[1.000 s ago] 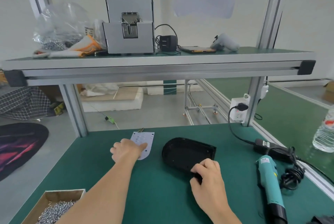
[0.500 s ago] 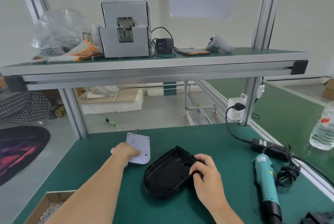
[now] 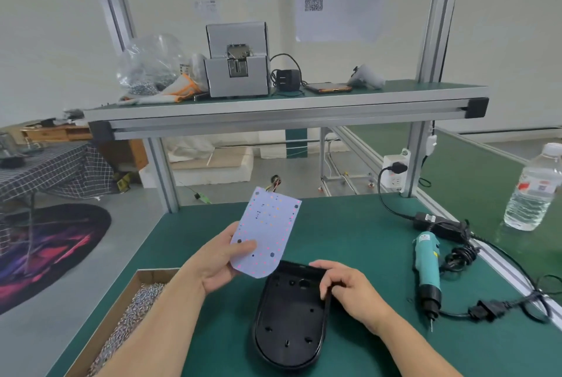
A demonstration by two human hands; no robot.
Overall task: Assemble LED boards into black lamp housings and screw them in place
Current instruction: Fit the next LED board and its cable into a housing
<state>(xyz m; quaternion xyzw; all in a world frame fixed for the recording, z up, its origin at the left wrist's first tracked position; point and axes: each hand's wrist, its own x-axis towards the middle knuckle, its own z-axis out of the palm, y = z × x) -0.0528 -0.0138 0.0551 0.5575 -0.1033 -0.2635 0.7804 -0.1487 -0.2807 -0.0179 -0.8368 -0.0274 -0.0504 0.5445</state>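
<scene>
Pinching the LED board (image 3: 267, 230) in the left hand (image 3: 222, 264), gripping the black housing (image 3: 289, 325) rim with the right hand (image 3: 349, 291), now lower flat, rounded ends matched, screw holes aligned.

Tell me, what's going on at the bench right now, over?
Left hand grips LED board, held above the mat. Right hand holds black housing by its rim, cavity up, empty. Nothing blocks the cavity.

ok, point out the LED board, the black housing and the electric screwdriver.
LED board (image 3: 267, 224), head view, middle of its white face.
black housing (image 3: 289, 322), head view, floor of its open inside.
electric screwdriver (image 3: 425, 258), head view, teal body.
</scene>
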